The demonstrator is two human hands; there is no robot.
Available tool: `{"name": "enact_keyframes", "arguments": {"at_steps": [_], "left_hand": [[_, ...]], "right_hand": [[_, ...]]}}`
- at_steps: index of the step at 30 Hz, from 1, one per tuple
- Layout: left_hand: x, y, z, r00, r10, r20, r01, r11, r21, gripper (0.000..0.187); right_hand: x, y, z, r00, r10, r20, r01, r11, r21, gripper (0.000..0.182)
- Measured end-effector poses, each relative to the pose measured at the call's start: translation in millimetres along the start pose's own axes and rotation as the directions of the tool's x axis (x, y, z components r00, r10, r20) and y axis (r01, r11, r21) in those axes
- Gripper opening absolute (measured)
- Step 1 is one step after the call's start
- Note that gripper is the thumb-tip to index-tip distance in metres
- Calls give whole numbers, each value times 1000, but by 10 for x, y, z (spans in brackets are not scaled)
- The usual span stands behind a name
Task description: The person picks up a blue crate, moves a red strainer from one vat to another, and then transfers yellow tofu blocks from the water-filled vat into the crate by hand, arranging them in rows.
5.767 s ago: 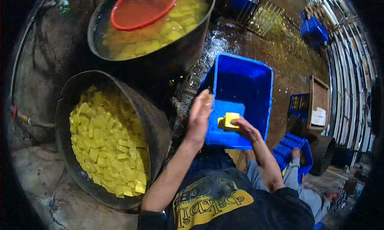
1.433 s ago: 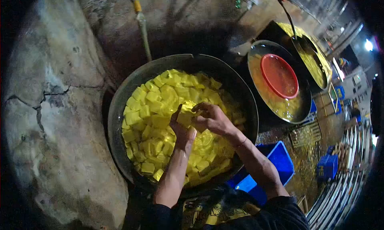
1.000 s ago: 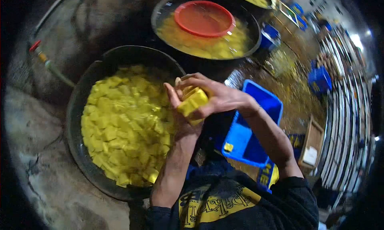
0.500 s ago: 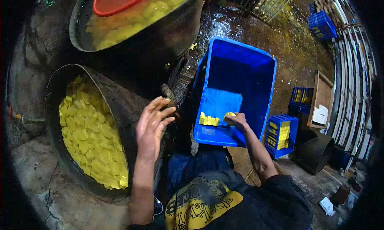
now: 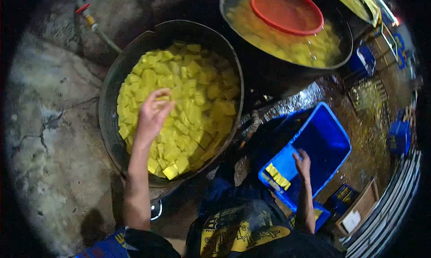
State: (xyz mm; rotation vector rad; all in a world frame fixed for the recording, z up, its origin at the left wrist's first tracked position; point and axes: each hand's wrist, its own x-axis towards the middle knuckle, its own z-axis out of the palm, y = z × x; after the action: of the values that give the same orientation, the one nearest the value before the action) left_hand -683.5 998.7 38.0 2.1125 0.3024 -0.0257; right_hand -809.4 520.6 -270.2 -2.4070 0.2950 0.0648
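My left hand [image 5: 155, 113] hangs over a large dark round vat [image 5: 239, 78] filled with many yellow blocks [image 5: 179, 123]. Its fingers are curled and apart, and nothing shows between them. Inside the blue crate [image 5: 332, 168], my right hand [image 5: 304, 163] is raised with thumb and fingers apart and holds nothing. A short row of yellow blocks [image 5: 278, 177] lies in the crate's near left end, to the left of my right hand.
A second vat [image 5: 350, 56] behind holds yellow pieces in liquid with a red sieve [image 5: 287, 13] on top. A red-handled tap [image 5: 83, 9] is at upper left. Smaller blue crates [image 5: 399, 137], a wooden board [image 5: 359, 208] and slats [image 5: 390, 217] stand at right.
The view has swung left toward the near vat. My left hand has moved from beside the vat to over its blocks. My right hand has let go of a yellow block, and the row looks longer.
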Motion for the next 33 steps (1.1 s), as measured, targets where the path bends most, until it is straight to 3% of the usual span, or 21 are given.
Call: {"name": "enact_keyframes", "arguments": {"at_steps": [1, 3, 4, 5, 6, 7, 8, 9, 12, 16, 18, 19, 21, 23, 24, 26, 28, 29, 30, 32, 33], "left_hand": [[35, -207, -9, 998, -42, 56, 40, 999, 35, 33], [133, -455, 17, 976, -123, 177, 91, 979, 181, 33], [157, -485, 61, 957, -171, 234, 99, 952, 291, 34], [161, -532, 150, 951, -203, 234, 84, 896, 437, 44], [145, -660, 218, 944, -236, 229, 65, 817, 572, 55], [73, -1174, 302, 974, -134, 182, 137, 991, -5, 64], [-23, -1258, 395, 995, -30, 92, -13, 905, 426, 61], [45, -1112, 351, 948, -186, 260, 85, 931, 356, 55], [-56, -1532, 518, 918, -318, 235, 324, 946, 12, 54], [263, -2628, 1204, 956, -211, 203, 59, 818, 573, 57], [469, -4328, 2416, 992, 115, 57, -106, 483, 869, 59], [448, -3292, 1664, 958, -129, 257, -97, 698, 710, 58], [505, -2100, 768, 769, -396, 502, 25, 804, 594, 56], [548, -1591, 315, 654, -438, 617, 84, 852, 517, 54], [499, -1532, 178, 694, -385, 608, 141, 901, 410, 53], [458, -1491, -51, 805, -228, 548, 240, 969, 50, 51], [617, -1591, -243, 733, -228, 641, 238, 969, 72, 62], [622, -1652, -375, 772, -222, 596, 375, 916, -144, 62], [630, -1713, -475, 806, -230, 546, 473, 805, -359, 62], [733, -1943, -499, 845, -308, 438, 502, 739, -448, 53], [803, -1980, -573, 871, -270, 411, 471, 697, -541, 45]], "right_hand": [[235, -868, -261, 996, 87, -34, -60, 877, 476, 26], [500, -2466, -719, 971, -154, -184, 223, 861, 457, 22], [505, -3111, -868, 981, -196, 12, 155, 808, 568, 24], [657, -3416, -736, 860, -511, -4, 488, 820, 300, 25], [677, -3930, -714, 751, -632, 192, 527, 749, 401, 28], [769, -4240, -498, 621, -736, 270, 636, 675, 375, 32], [915, -4315, -120, 498, -822, 277, 782, 564, 267, 41], [1013, -4370, 211, 406, -842, 355, 885, 459, 78, 43], [1191, -4495, 912, 415, -504, 757, 893, 386, -232, 49], [1249, -4353, 1205, 405, -290, 867, 913, 183, -366, 55], [1639, -3810, 1606, 311, -389, 867, 943, 238, -231, 53], [1789, -3765, 1633, 300, -388, 872, 948, 221, -228, 53], [2100, -3754, 1672, 130, -300, 945, 937, -274, -217, 47], [1769, -5052, 1247, 183, -80, 980, 964, -179, -195, 20], [1853, -5251, 1339, 174, -80, 981, 963, -192, -187, 20], [2025, -5534, 1495, 238, -319, 917, 971, 81, -224, 19], [2146, -5730, 1641, 340, -505, 793, 920, 352, -171, 21], [2177, -5813, 1730, 405, -573, 713, 872, 477, -112, 23], [2232, -5835, 1897, 392, -577, 716, 877, 470, -101, 23], [2288, -5828, 2309, 438, -601, 669, 893, 375, -249, 29], [2248, -5846, 2477, 536, -512, 671, 837, 424, -345, 28]]}}
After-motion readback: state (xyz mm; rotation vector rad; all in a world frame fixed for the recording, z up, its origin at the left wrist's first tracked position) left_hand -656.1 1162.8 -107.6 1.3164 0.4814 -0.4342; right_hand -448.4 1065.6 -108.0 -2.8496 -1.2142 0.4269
